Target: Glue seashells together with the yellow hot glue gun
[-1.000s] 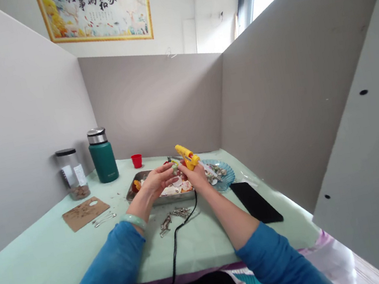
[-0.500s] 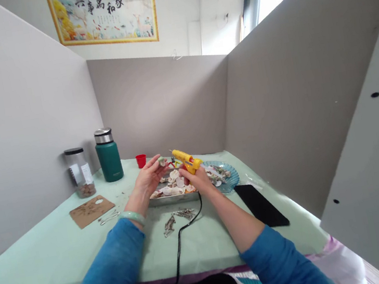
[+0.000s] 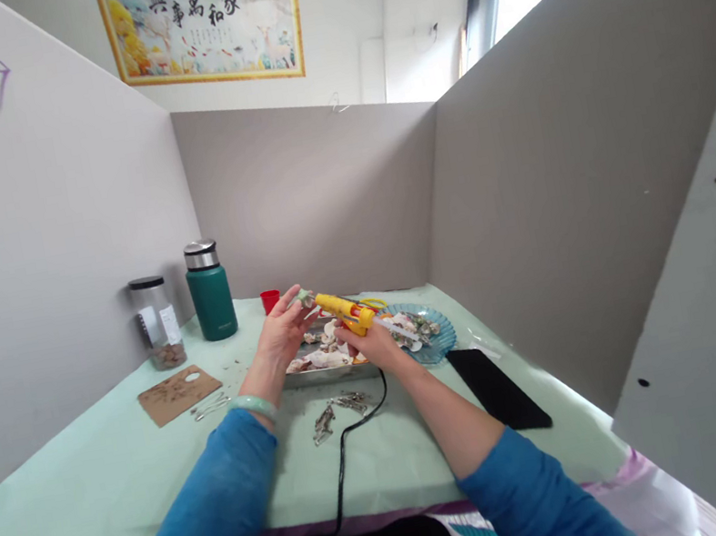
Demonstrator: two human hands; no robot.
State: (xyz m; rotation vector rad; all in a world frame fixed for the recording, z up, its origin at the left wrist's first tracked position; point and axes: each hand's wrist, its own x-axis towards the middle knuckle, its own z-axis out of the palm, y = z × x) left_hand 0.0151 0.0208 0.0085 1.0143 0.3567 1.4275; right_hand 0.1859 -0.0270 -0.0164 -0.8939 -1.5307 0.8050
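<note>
A yellow hot glue gun point(image 3: 344, 310) is in my right hand point(image 3: 371, 340), its fingers wrapped round the handle. Its nozzle points left and meets, or nearly meets, a small pale green flower-like piece point(image 3: 304, 298). My left hand point(image 3: 283, 335) pinches that piece between the fingertips. Below both hands sits a metal tray point(image 3: 335, 373) heaped with cream and pinkish fabric flower pieces point(image 3: 318, 358). Right of it, a blue scalloped plate point(image 3: 447, 340) carries more small decorated pieces. A black cord point(image 3: 342, 455) runs from near the tray to the table's front edge.
Metal clips point(image 3: 323, 424) lie in front of the tray. Leftward are a brown card point(image 3: 177, 397), silver hairpins point(image 3: 212, 406), a lidded jar point(image 3: 159, 326), a green flask point(image 3: 211, 298) and a red cup point(image 3: 270, 300). A black flat slab point(image 3: 501, 391) lies right. Partitions enclose the table.
The glue gun has swung lower and more level, bringing its nozzle to the green piece. My left hand still pinches the piece. The view has shifted slightly.
</note>
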